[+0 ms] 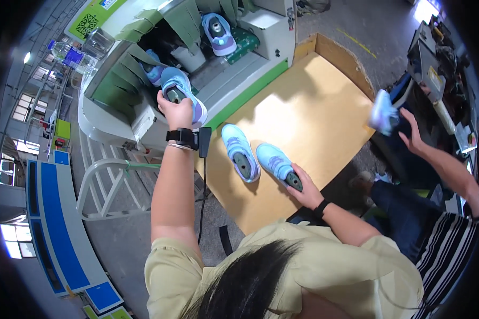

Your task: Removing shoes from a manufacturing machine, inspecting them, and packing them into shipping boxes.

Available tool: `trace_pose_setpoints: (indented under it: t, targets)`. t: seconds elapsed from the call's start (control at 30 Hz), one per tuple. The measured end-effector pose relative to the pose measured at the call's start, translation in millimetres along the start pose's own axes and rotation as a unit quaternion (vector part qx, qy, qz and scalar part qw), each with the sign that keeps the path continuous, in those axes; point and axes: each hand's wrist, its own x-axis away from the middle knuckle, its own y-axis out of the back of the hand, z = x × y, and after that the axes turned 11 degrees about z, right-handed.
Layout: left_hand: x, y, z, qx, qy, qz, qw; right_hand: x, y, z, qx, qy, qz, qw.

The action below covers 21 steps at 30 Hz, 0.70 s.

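Observation:
My left hand point(176, 112) is closed round the heel end of a blue and lilac sneaker point(176, 80) at the mouth of a machine with hanging green flaps. A dark last fills that shoe's opening. On the tan tabletop point(324, 101), my right hand point(306, 190) grips the heel of a light blue sneaker point(273, 157), also with a dark last inside. Just left of it, untouched, lies another light blue sneaker point(238, 149), its toe pointing away from me. Inside the machine are a further sneaker point(219, 33) and a partly hidden one point(153, 73).
The machine's green-edged frame point(250, 90) borders the table's far left side. A torn cardboard edge point(346, 61) stands along the far right. A co-worker's hand point(411, 133) is beside a blurred blue shoe point(383, 112). A white metal rack point(109, 186) stands at left; bottles point(74, 57) rest atop the machine.

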Motion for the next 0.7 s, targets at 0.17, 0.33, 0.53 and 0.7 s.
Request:
trace_pose_setpoints:
  t: [0.17,0.33,0.53,0.7]
  targets:
    - [3,-18,9,-0.014,-0.020,-0.055,0.998,3,8,3,0.009,-0.022,0.006,1.000]
    - [-29,4,-17,-0.047,0.116,-0.022,0.992,-1,14,9,0.007,-0.027,0.025,0.999]
    - [-33,21,12,0.055,0.029,0.028,0.998,-22,33,16,-0.113,-0.079,0.025,0.990]
    - [-2,11,-17,-0.100,-0.186,-0.079,0.974,-84,74,58,-0.224,-0.018,-0.056,0.973]
